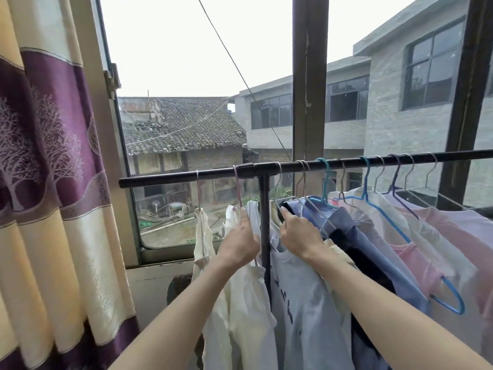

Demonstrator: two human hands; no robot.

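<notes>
Clothes [386, 231] crowd the rail [186, 178], so the left hand [240, 243], fingers [244, 213] straight, pushes the cream top [240, 303] aside while the right hand [300, 235] grips the shirt [293, 303] beside the post [264, 198], probably to unhook it.

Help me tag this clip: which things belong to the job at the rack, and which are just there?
In the job: left hand on the white garment; right hand at the pale printed T-shirt; rail.
Just there: curtain; pink shirts; window frame.
</notes>
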